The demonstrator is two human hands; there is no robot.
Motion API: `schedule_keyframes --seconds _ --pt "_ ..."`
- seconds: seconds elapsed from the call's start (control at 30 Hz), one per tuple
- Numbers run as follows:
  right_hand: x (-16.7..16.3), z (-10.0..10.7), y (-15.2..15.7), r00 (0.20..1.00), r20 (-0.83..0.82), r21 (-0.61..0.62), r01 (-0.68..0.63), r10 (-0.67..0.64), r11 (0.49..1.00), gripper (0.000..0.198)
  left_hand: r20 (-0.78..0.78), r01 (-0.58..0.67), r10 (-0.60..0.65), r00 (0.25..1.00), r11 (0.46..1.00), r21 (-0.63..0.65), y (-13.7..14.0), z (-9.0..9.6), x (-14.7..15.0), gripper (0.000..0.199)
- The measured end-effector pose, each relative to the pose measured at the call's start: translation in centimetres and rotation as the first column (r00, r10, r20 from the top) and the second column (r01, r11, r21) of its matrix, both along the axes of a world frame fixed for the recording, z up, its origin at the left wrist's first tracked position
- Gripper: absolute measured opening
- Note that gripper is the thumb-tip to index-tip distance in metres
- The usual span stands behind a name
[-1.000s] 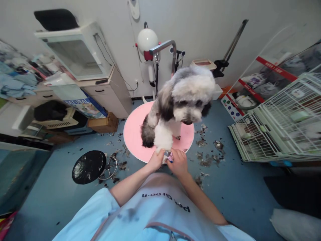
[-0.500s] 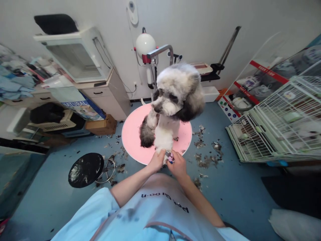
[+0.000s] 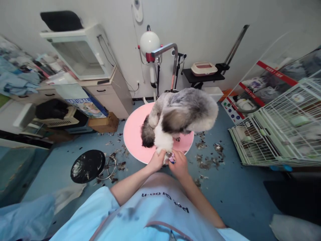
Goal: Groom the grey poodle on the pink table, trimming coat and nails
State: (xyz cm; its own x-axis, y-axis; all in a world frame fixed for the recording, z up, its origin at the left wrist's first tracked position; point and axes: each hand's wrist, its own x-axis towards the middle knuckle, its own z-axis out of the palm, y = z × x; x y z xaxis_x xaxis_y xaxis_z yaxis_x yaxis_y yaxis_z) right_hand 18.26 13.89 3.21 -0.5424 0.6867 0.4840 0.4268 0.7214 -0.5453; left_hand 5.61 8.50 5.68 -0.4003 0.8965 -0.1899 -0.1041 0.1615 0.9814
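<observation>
- left hand wrapped around the dog's front paw, fingers curled shut on it, at the near edge of the pink round table
- right hand just beside it, fingers closed around a small pink-purple tool pressed to the paw tip; too small to tell which tool it is
- both hands touching the paw, nearly touching each other
- dog stands on the table, grey-white fur, head turned down and to the person's right, face hidden
- fur clippings scattered on the blue floor right of the table
- black stool on the floor to the left, apart from the table
- white wire cage far right; dryer on a stand behind the table by the wall
</observation>
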Motion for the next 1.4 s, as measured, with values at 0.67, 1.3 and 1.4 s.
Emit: schedule_keyframes --seconds 0.67,1.3,1.4 --pt "0.8 0.8 -0.6 0.991 0.133 0.034 0.003 -0.008 0.999 0.01 -0.01 0.037 -0.037 0.999 0.999 -0.024 -0.3 0.3 0.4 0.037" --pt "1.1 1.4 -0.2 0.99 0.138 0.117 0.005 -0.021 0.993 0.018 -0.021 0.035 -0.036 0.999 0.999 -0.019 -0.6 0.6 0.3 0.036" --pt "1.0 1.7 -0.3 0.987 0.156 0.128 0.007 -0.027 0.992 0.016 -0.018 0.031 -0.031 0.999 1.0 -0.003 -0.6 0.7 0.3 0.036"
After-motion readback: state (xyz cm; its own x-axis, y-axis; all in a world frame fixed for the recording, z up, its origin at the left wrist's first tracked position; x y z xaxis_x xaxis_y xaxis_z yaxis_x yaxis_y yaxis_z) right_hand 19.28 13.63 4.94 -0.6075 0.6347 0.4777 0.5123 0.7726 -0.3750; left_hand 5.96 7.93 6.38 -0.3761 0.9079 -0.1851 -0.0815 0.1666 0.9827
